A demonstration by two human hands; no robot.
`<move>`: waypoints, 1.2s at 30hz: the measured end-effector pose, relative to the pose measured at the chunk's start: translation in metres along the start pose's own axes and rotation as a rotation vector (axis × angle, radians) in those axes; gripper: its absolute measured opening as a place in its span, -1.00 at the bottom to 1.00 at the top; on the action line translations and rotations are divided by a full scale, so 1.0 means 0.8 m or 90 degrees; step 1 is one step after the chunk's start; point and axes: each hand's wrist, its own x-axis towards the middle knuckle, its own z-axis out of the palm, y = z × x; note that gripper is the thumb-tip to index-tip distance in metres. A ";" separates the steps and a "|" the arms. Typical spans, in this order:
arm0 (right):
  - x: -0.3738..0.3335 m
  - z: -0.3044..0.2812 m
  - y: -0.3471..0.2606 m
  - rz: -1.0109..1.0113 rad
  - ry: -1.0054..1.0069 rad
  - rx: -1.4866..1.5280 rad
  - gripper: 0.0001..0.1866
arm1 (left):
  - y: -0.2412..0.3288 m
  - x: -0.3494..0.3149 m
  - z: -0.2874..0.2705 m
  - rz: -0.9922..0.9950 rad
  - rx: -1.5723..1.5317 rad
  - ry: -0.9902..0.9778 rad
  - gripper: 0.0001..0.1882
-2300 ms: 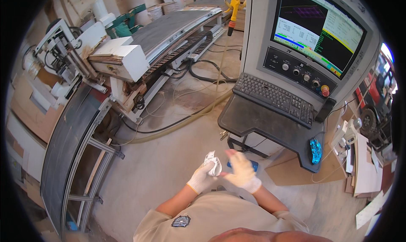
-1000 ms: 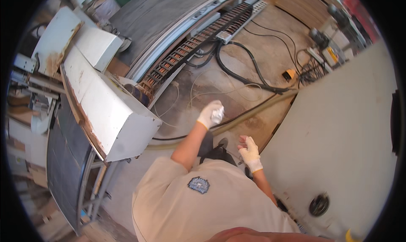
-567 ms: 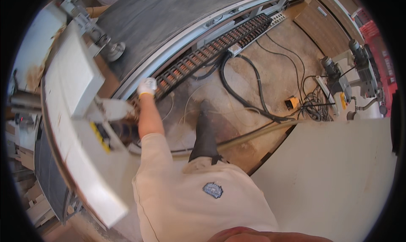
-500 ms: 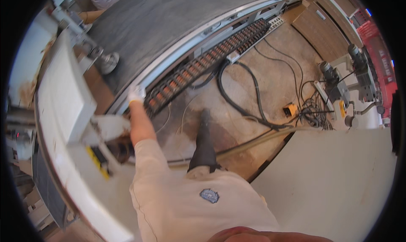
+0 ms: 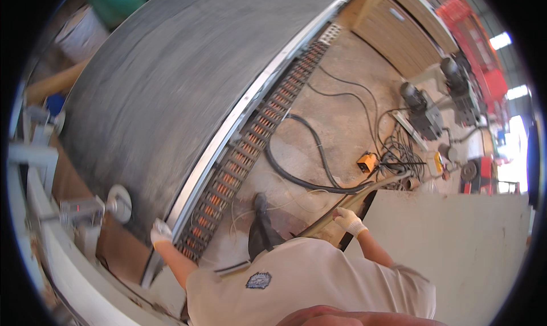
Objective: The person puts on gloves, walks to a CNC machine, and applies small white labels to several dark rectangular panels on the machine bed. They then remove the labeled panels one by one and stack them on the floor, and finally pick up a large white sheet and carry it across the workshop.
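My left hand [image 5: 161,232], in a white glove, is at the near corner of a large dark slab-topped table [image 5: 188,75]. Its fingers look curled over the edge, beside the pale metal rail [image 5: 228,126] that runs along the table's side. My right hand [image 5: 350,221], also in a white glove, hangs in the air above the floor, near a pale grey panel [image 5: 450,235]. Its fingers are loosely bent and apart, with nothing seen in them. A black cable chain [image 5: 250,144] with reddish-orange lines inside runs along the rail.
Black cables [image 5: 319,183] loop over the floor towards a tangle beside a yellow-orange box [image 5: 367,162]. Dark motors [image 5: 424,118] stand at the right. Brown panels [image 5: 393,30] are at the back. A white machine frame [image 5: 74,263] with a round metal disc [image 5: 119,203] stands at left.
The view has turned, showing more of the slab top. My left hand now appears lower and further left, at the table's near corner. My right hand has come into view.
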 end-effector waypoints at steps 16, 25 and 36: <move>0.317 -0.229 -0.071 -0.144 -0.065 -0.167 -0.54 | 0.568 -0.187 0.083 0.165 -0.604 -0.218 -0.56; 0.437 -0.474 -0.197 -0.690 0.187 -0.077 -0.12 | 1.140 -0.375 0.250 0.273 -0.922 -1.061 -0.39; 0.616 -0.828 -0.097 -0.590 0.619 -0.088 -0.52 | 1.564 -0.576 0.274 0.130 -0.885 -1.170 -0.29</move>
